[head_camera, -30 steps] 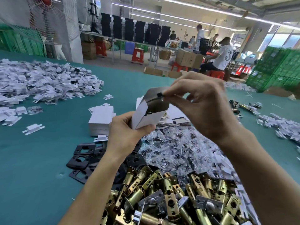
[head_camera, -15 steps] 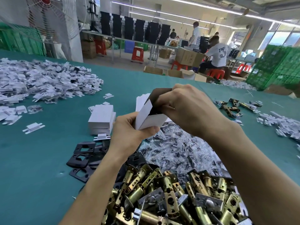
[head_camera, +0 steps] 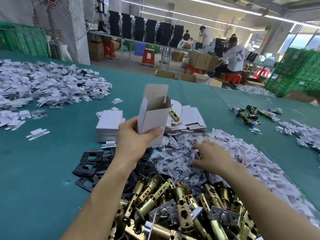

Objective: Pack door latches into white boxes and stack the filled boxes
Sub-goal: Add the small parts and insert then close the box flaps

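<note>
Door latches lie heaped at the near edge of the table: brass-coloured tubes with flat faceplates, some silvery, piled crosswise and touching. Above the heap's far side the left hand grips a white box, thumb across its front; the box is held nearly upright in the air, top open, lid flap raised. The right hand lies on a pile of clear bags just beyond the latches, fingers spread and reaching forward; it is blurred, and no grip shows. Left of the bags, black plates overlap on the green cloth, and just beyond them stands a stack of closed boxes. Flat cartons lie behind the held box, one latch on top of them. White plastic pieces spread toward the far left corner; another drift of white pieces runs along the right of the bags. Green cloth shows broad along the near left edge, left of the plates, and as a band across the middle toward the far edge. A few more latches lie toward the right edge.
</note>
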A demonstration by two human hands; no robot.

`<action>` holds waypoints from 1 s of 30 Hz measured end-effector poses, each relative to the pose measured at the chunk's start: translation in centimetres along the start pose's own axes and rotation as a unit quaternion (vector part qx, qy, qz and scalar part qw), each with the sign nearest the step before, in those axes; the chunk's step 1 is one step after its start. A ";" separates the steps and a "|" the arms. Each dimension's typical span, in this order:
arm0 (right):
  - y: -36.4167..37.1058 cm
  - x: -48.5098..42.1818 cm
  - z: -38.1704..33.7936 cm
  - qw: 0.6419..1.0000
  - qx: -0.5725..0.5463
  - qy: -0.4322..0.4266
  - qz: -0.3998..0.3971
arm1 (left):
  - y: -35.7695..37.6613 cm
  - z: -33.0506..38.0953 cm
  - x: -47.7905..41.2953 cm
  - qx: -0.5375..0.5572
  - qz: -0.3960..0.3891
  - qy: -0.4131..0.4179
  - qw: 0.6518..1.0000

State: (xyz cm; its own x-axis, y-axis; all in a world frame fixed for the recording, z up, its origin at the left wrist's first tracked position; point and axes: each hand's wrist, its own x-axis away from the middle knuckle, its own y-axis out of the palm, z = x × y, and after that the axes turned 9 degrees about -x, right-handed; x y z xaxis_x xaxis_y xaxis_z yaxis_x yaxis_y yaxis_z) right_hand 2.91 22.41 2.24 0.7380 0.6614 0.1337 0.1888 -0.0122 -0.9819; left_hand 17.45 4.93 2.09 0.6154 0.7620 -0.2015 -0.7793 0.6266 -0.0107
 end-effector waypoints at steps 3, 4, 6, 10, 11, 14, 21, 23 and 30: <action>1.2 -0.3 0.3 0.998 0.012 -0.017 0.052 | 0.1 -0.1 0.0 0.002 -0.005 0.003 1.000; 1.3 -0.3 0.4 0.997 0.013 -0.025 0.068 | 0.2 -0.3 0.0 0.003 -0.008 0.001 1.000; 1.2 -0.5 0.6 0.994 0.015 -0.035 0.100 | 0.4 -0.6 0.0 0.003 -0.014 -0.006 1.000; 0.3 -0.5 1.3 0.990 0.045 -0.064 0.118 | 0.4 -1.0 0.0 0.001 -0.030 -0.017 0.999; -0.1 -0.3 1.5 0.989 0.024 -0.077 0.121 | 0.4 -1.1 0.0 0.003 -0.037 -0.021 0.999; -2.3 0.6 0.9 0.949 -0.222 -0.118 0.190 | 0.5 -1.4 0.1 -0.010 -0.056 -0.034 0.998; -8.0 2.8 -3.0 0.816 -0.452 -0.233 0.275 | 0.9 -1.6 0.2 -0.026 -0.091 -0.040 0.995; -8.3 2.8 -3.0 0.871 -0.367 -0.209 0.252 | 0.8 -1.5 0.3 -0.026 -0.085 -0.041 0.995; -4.8 1.7 -0.3 0.963 -0.261 -0.019 0.058 | 0.4 -1.6 0.1 -0.033 -0.046 -0.046 0.997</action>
State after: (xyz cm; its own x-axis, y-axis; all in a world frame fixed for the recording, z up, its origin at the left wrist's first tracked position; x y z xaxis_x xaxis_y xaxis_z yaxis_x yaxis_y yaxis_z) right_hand 3.45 23.32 7.18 0.7508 0.6604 0.0125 0.4143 -0.4562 -0.7875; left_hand 17.01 4.95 0.48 0.6906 0.7155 -0.1054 -0.7232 0.6848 -0.0893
